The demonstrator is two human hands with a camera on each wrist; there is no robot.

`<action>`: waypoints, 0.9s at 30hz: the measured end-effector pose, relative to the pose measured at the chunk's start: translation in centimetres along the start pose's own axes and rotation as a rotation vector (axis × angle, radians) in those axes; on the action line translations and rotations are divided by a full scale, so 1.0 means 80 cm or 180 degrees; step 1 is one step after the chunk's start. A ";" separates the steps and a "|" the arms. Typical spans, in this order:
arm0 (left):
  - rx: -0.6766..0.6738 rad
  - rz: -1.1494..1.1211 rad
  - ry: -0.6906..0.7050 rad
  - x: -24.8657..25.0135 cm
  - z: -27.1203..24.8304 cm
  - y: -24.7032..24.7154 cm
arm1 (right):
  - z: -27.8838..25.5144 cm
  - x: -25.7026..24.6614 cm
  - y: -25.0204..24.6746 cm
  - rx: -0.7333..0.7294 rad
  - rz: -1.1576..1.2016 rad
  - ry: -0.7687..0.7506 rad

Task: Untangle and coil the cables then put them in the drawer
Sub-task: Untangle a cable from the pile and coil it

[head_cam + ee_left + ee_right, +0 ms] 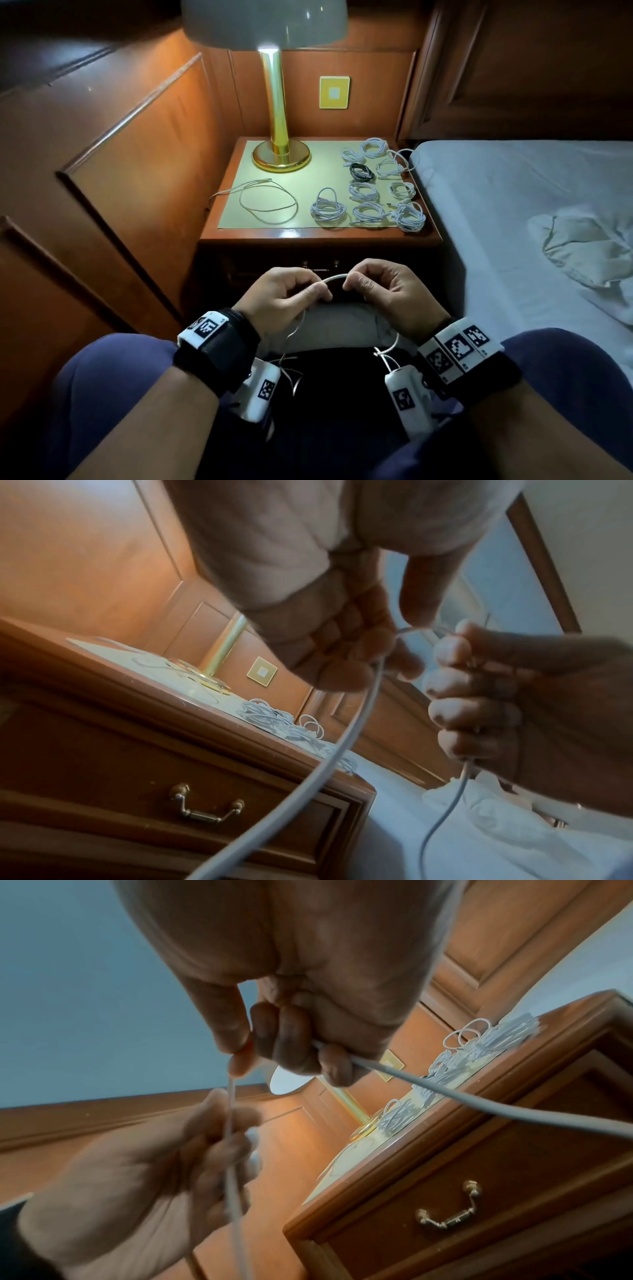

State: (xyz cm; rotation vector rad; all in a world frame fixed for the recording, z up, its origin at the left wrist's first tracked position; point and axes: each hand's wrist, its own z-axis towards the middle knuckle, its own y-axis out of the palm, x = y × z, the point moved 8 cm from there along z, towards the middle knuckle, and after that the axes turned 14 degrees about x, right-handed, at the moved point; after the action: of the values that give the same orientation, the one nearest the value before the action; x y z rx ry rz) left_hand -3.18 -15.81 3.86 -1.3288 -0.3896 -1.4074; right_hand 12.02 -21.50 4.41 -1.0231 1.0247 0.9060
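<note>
A white cable (334,278) arches between my two hands above my lap, in front of the nightstand. My left hand (286,294) pinches it with curled fingers, and its tail hangs down past my left wrist. My right hand (380,291) grips the other part, which drops to a knot (378,353) near my right wrist. In the left wrist view the cable (342,748) runs down from my left hand (346,653). In the right wrist view my right hand (291,1047) holds the cable (479,1104). The drawer (318,270) with its brass handle (205,804) is closed.
On the nightstand top (239,219) lie several coiled white cables (370,212), one black coil (361,171) and one loose white cable (267,202). A gold lamp (281,150) stands at the back. The bed (531,205) lies to the right, wood panelling to the left.
</note>
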 end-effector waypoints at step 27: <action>0.1848 0.0104 -0.0485 -0.073 0.033 -0.088 | 0.036 0.029 -0.049 0.0078 -0.1150 0.0112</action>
State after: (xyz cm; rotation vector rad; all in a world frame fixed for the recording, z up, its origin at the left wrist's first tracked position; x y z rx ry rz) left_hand -9.20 -8.54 2.74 -0.9552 -0.8062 -1.0536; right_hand 16.99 -19.59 3.65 -1.1611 0.8416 0.5797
